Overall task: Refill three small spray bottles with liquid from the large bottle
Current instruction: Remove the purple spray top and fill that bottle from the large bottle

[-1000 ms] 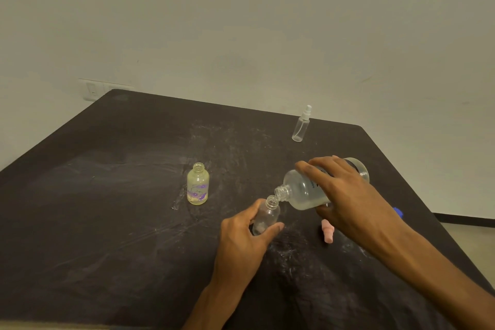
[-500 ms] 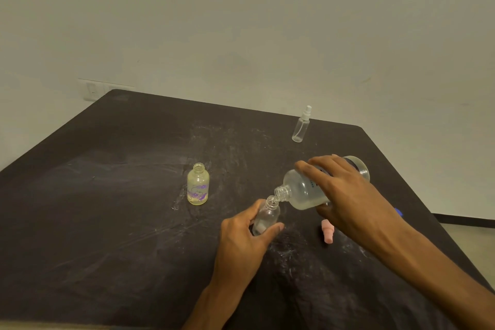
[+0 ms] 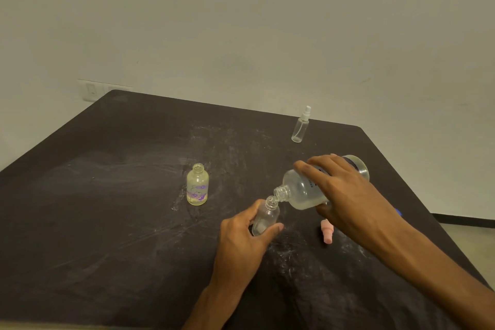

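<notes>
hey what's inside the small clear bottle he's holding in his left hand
The small clear bottle looks mostly empty. Any liquid in it is too clear to tell, and the left hand covers part of its base.

The worktop (image 3: 107, 195) is dark and matt, scuffed with pale chalky streaks. Large bottle (image 3: 302, 190) looks like clear glossy stuff — glass or plastic, can't tell. Yellowish small bottle (image 3: 197, 187) is frosted-looking; the cap (image 3: 327, 233) near the right edge — pink plastic.

Plain room, bare wall (image 3: 241, 21), wall switch (image 3: 92, 90), dark table (image 3: 93, 209)
</notes>
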